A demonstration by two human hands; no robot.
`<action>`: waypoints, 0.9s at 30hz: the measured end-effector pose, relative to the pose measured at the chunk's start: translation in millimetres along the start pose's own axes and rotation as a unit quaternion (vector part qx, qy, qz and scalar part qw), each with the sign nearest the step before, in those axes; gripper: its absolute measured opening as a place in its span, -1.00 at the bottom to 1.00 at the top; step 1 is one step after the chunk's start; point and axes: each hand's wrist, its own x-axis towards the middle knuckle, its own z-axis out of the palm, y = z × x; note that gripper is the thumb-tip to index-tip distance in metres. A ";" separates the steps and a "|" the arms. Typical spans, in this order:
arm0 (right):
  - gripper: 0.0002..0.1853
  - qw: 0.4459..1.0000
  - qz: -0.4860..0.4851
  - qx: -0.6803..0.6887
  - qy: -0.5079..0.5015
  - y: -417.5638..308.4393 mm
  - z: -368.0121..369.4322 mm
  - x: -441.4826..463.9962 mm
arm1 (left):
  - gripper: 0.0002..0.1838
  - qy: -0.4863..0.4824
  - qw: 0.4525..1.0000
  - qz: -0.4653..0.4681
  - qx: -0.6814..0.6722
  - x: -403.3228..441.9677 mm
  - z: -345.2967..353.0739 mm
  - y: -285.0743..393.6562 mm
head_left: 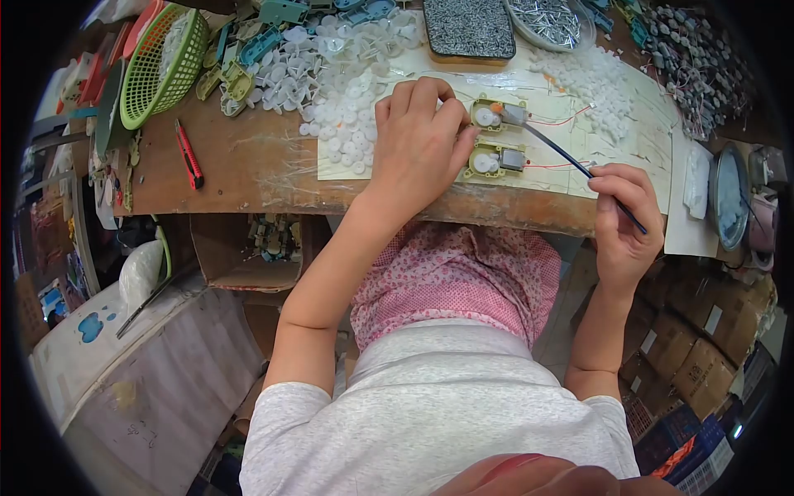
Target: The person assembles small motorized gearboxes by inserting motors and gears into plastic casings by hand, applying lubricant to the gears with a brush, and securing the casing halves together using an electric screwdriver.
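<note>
Two small gearboxes lie one in front of the other on the pale sheet, each with white gears, a silver motor and thin red wires. My left hand (418, 145) is beside the far gearbox (487, 115), its fingers bent and its thumb near the casing. The fingertips are hidden, so what they pinch cannot be made out. Between the fingers of my right hand (628, 215) is a thin dark stick (562, 150), slanting down to the left. Its tip reaches the far gearbox's motor, near an orange bit. The near gearbox (495, 160) lies closer to the table edge.
White plastic gears (343, 124) are heaped left of my left hand. Small white parts (604, 91) lie at the right. Behind stand a black foam-like block (469, 29) and a bowl of metal pins (552, 23). A red cutter (188, 155) and green basket (165, 66) are leftward.
</note>
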 end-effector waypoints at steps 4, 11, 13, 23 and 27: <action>-0.80 1.000 0.007 -0.017 0.015 -4.3 -10.3 -6.5 | -0.78 -0.012 1.000 -0.004 0.001 -1.9 -4.9 1.4; -0.83 0.994 0.062 0.083 0.019 1.6 -20.8 -39.7 | -0.71 -0.068 0.997 0.011 -0.043 -22.4 -22.6 11.4; -0.83 0.997 0.048 0.068 0.004 3.4 -16.7 -36.9 | -0.70 -0.084 0.995 0.011 -0.044 -24.2 -19.2 11.8; -0.72 0.998 -0.027 -0.033 -0.047 -18.3 -16.2 -40.8 | -0.73 -0.065 0.996 0.027 -0.061 -24.9 -13.7 10.4; -0.71 0.991 -0.052 -0.075 -0.099 -24.9 -11.1 -47.8 | -0.73 -0.068 0.995 0.025 -0.067 -24.9 -12.1 9.4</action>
